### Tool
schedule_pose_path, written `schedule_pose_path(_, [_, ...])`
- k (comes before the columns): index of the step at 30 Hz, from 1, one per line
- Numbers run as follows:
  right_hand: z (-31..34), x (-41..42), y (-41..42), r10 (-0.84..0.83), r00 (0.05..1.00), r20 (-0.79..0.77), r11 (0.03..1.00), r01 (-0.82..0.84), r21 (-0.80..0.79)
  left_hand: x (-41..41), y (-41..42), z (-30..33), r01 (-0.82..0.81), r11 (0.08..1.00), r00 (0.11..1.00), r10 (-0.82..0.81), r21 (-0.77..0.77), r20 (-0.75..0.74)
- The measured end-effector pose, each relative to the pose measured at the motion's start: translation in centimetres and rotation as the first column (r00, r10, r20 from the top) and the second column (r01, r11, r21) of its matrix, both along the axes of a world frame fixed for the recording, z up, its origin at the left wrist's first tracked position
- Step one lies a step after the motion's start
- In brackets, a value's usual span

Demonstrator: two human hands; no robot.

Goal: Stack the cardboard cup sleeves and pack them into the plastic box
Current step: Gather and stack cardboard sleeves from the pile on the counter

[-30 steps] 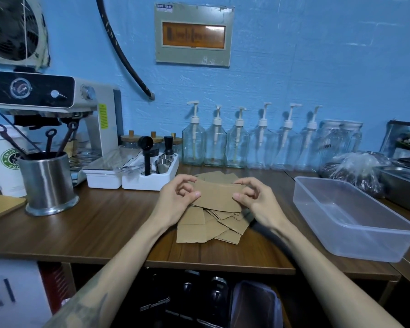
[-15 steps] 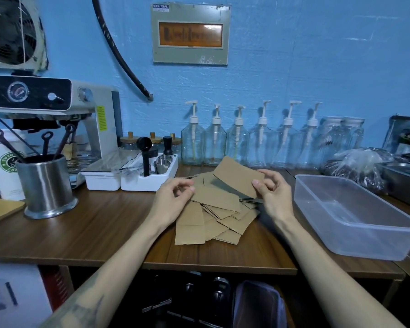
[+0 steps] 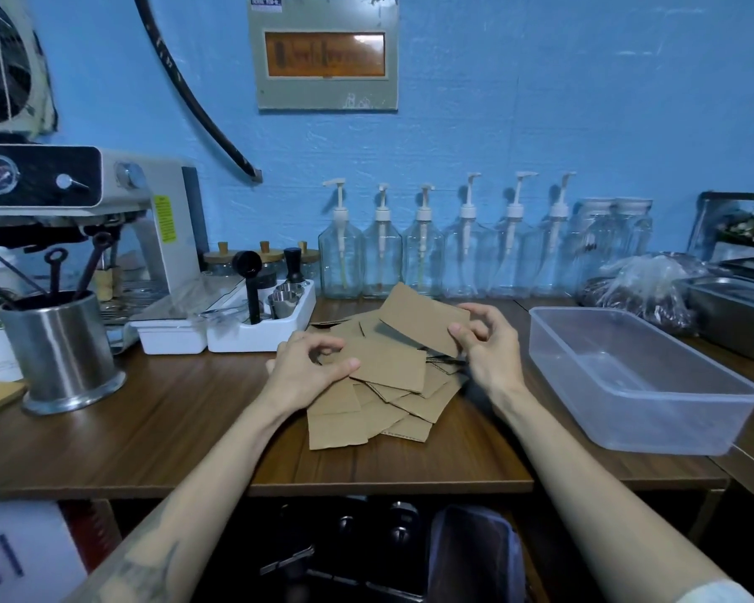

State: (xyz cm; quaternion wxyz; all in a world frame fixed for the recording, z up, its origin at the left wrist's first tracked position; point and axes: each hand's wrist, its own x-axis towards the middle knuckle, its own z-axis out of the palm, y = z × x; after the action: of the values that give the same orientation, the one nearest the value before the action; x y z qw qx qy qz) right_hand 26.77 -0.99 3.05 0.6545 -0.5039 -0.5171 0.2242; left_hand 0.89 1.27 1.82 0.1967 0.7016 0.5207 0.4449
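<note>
A loose pile of flat brown cardboard cup sleeves point(image 3: 379, 406) lies fanned out on the wooden counter in front of me. My right hand point(image 3: 488, 350) pinches one sleeve point(image 3: 423, 319) by its right end and holds it raised and tilted above the back of the pile. My left hand point(image 3: 305, 367) rests on the pile's left side, its thumb pressing the top sleeve point(image 3: 388, 363) and its fingers curled. The clear plastic box point(image 3: 654, 411) stands empty to the right of the pile.
A white tray of tamping tools point(image 3: 257, 328) and a steel utensil cup point(image 3: 62, 350) stand to the left, with the espresso machine point(image 3: 105, 198) behind. Pump bottles point(image 3: 423, 254) line the back wall. A steel pan point(image 3: 736, 315) and a bagged heap point(image 3: 645, 289) sit behind the box.
One second ago both hands held a sleeve over the pile. My right hand has since lifted one sleeve up and back to the right, while my left hand stayed on the pile.
</note>
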Motion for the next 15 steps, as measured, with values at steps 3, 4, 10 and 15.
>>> schedule_pose_path(3, [0.1,0.0,-0.2,0.007,1.0,-0.015,1.0,-0.007,0.004,-0.4,-0.3,0.2,0.087,0.996,0.976,-0.079,-0.032,0.205])
schedule_pose_path(4, [0.2,0.0,-0.3,0.021,1.0,-0.01,1.0,-0.021,0.005,-0.4,-0.4,0.3,0.122,0.992,0.956,-0.105,-0.045,0.272])
schedule_pose_path(10, [0.4,-0.8,-1.4,0.177,0.982,0.068,0.984,-0.177,0.002,-0.3,-0.3,0.6,0.167,0.986,0.907,-0.153,-0.001,0.392])
schedule_pose_path(15, [0.4,-1.1,-1.4,0.291,0.948,0.127,0.957,-0.29,-0.027,-0.1,-0.6,0.5,0.156,0.984,0.933,-0.175,0.083,0.314])
